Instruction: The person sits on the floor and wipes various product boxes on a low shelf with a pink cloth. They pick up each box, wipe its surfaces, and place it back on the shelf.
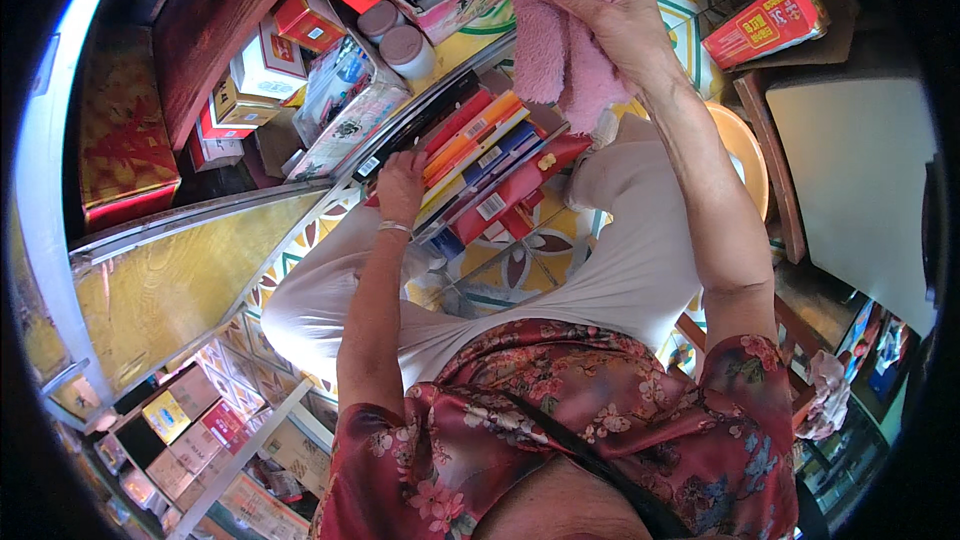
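Note:
A pink cloth [559, 30] is bunched in my right hand [607, 22], raised at the top of the view, with its folds hanging down. My left hand [401, 184] rests at the near left end of a row of colourful packs or cartons [476, 150], some bearing barcodes, which lie side by side between my knees. Whether its fingers grip one of them cannot be told. A red pack [517, 184] lies at the right side of the row. Smaller red boxes [517, 221] are partly hidden beneath it.
An open cabinet with small boxes [270, 64], two brown-lidded jars [406, 51] and a patterned carton [345, 120] stands at the left. An orange basin [731, 139] is behind my right arm. A wooden-edged chair [780, 165] and a red-yellow box [769, 22] are on the right.

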{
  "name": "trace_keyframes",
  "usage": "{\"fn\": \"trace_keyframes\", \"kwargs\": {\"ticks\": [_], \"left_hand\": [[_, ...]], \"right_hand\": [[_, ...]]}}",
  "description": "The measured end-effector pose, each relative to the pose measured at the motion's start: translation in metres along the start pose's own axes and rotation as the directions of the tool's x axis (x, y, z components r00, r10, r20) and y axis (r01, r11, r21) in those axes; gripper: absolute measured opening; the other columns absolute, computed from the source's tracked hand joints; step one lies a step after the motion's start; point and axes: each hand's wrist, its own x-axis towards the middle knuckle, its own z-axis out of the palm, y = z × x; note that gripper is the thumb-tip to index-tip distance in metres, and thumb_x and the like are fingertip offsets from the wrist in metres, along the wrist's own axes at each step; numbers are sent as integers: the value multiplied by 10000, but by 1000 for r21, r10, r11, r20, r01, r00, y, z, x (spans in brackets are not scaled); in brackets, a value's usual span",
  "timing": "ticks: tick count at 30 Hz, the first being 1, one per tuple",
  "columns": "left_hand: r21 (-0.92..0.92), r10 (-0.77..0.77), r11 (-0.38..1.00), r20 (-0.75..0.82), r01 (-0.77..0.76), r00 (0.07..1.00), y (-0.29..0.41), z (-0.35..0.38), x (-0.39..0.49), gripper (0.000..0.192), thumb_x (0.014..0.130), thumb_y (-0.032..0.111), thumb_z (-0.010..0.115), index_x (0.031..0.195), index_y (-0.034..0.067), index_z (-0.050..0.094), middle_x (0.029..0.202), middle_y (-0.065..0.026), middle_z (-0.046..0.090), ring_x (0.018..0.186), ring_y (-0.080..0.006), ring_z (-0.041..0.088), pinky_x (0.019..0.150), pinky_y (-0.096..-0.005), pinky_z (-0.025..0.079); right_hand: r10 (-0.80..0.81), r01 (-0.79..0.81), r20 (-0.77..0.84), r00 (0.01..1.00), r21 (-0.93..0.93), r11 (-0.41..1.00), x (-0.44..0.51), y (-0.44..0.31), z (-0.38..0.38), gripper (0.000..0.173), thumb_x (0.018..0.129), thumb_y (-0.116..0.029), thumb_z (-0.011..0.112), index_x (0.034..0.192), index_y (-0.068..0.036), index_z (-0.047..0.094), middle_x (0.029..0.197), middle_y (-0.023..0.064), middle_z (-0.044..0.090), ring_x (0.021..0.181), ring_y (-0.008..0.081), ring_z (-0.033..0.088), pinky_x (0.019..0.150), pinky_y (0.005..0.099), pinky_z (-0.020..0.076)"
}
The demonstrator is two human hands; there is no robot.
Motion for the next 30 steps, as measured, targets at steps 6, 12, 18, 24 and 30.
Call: {"fn": "trace_keyframes", "kwargs": {"ticks": [6, 12, 18, 24, 30], "left_hand": [[-50, 57, 997, -90, -62, 994, 19, 8, -12, 88, 837, 36, 558, 898, 10, 615, 886, -199, 644, 814, -407, 629, 714, -491, 522], [-55, 38, 998, -98, -43, 994, 13, 16, -17, 191, 767, -18, 552, 940, 16, 624, 926, -219, 652, 820, -419, 639, 716, -487, 532], [-40, -89, 995, 25, 90, 996, 13, 12, -11, 236, 776, 5, 567, 997, 43, 640, 1040, -216, 661, 859, -405, 652, 741, -472, 546], [-78, -13, 997, 85, 20, 996, -10, 1, 2, 203, 813, 62, 596, 1011, 70, 638, 930, -198, 678, 817, -401, 654, 714, -480, 537], [-116, -50, 992, 49, 55, 998, -18, -6, 17, 135, 841, 137, 643, 952, 66, 664, 879, -196, 682, 803, -398, 658, 702, -465, 527]], "right_hand": [[-2, -19, -83, 997, -257, 966, -7, -1, -23, 428, 871, -165, 738, 1245, -33, 577, 1090, 75, 671, 962, 151, 659, 845, 301, 548], [23, -49, -105, 994, -253, 966, -5, 0, -22, 431, 867, -164, 742, 1246, -41, 579, 1087, 74, 672, 959, 149, 659, 834, 297, 550], [14, -45, -113, 993, -279, 959, -6, -3, -8, 388, 844, -154, 767, 1173, -36, 599, 1024, 70, 683, 905, 143, 662, 782, 288, 554], [3, -36, -114, 993, -292, 956, -3, 3, -4, 348, 860, -141, 744, 1166, -45, 609, 1025, 73, 686, 895, 143, 665, 776, 286, 556], [46, -48, -20, 999, -112, 993, 1, 0, -3, 403, 887, 49, 640, 1269, -35, 544, 1115, 37, 656, 999, 131, 637, 896, 269, 520]]}}
